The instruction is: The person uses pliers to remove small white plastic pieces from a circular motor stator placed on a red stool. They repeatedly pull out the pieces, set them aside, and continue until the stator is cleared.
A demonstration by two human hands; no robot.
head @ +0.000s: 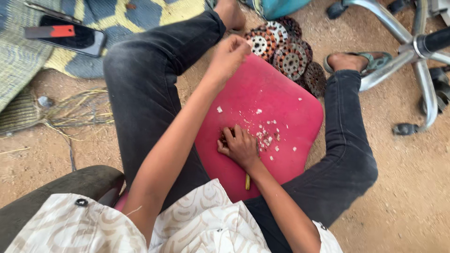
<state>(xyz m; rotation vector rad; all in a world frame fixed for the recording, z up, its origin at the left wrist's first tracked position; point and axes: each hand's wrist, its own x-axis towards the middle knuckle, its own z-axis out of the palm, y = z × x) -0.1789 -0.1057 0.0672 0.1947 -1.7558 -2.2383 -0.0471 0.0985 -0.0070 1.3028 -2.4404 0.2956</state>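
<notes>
A red plastic board (281,98) lies between my legs, strewn with small white chips (266,138). My right hand (240,146) presses down on the board beside the chips, fingers curled over something small and dark. A thin yellowish tool handle (247,182) pokes out under its wrist. My left hand (229,55) is stretched past the board's far edge, closed in a fist next to a pile of rusty perforated metal discs (287,47). What the fist holds, if anything, is hidden.
A black phone (70,35) lies on a blue and yellow woven mat (117,16) at the top left. A chrome office-chair base (412,51) stands at the top right. Dry straw strands (79,110) lie on the dirt floor. A dark rounded cushion (61,189) sits at the lower left.
</notes>
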